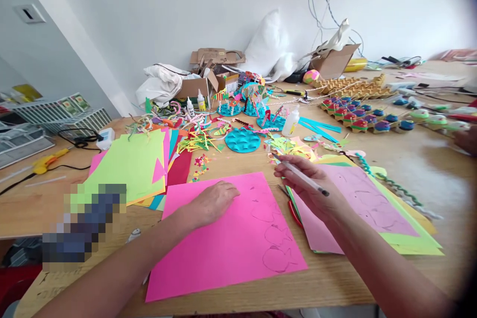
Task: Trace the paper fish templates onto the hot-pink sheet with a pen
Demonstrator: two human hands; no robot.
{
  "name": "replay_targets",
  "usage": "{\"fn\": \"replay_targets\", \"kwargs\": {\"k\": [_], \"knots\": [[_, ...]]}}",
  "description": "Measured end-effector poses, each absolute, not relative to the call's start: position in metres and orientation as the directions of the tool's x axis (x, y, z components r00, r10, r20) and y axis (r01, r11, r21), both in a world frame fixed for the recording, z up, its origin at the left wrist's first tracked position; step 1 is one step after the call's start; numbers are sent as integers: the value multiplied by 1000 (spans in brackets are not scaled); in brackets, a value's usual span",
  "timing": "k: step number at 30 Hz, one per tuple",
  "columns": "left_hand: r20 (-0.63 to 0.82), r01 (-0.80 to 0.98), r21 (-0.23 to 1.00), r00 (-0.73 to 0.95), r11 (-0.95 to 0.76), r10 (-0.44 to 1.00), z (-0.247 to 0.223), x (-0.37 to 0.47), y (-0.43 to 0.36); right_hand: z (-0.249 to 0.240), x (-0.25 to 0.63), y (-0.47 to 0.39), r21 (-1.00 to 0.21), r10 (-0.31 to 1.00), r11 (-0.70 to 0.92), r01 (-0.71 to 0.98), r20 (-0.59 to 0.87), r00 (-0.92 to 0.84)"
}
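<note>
A bright pink sheet of paper (223,258) lies in front of me, with several pencil-like fish outlines (276,258) along its right side. My left hand (213,203) rests palm down on its upper part, fingers loosely extended and holding nothing. Raised above the table to the right, my right hand (313,184) grips a clear-barrelled pen (303,176) between thumb and fingers, its tip pointing up and left. Below that hand is a lighter pink sheet (367,198) with more outlines, lying on green and yellow paper. Red-handled scissors (294,213) poke out beside this stack, partly covered.
A stack of coloured paper (126,159) lies at left, near a yellow glue gun (50,161). Farther back are a blue scalloped disc (242,140), glue bottles (291,121), paper strips and painted egg cartons (365,114). Another person's hand (467,139) shows at the right edge.
</note>
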State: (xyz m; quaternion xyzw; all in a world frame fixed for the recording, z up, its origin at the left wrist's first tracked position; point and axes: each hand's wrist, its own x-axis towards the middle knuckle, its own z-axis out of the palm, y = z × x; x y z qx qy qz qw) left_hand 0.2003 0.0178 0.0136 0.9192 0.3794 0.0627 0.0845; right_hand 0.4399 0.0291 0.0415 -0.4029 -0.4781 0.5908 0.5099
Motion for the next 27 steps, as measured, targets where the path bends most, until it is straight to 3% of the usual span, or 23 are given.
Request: {"fn": "replay_targets", "kwargs": {"k": [4,10,14,27], "knots": [[23,677,229,715,-699,699,13,203,14,24,431,25,-987,987,-15,-159,11,-162],[30,664,219,728,-715,685,11,204,20,23,411,29,-994,988,50,100,35,-151],[38,687,204,707,-698,707,6,203,28,18,399,39,-991,981,23,129,-2,-195],[84,696,126,702,-707,707,-12,203,27,-20,390,53,-878,968,202,435,112,-223]]}}
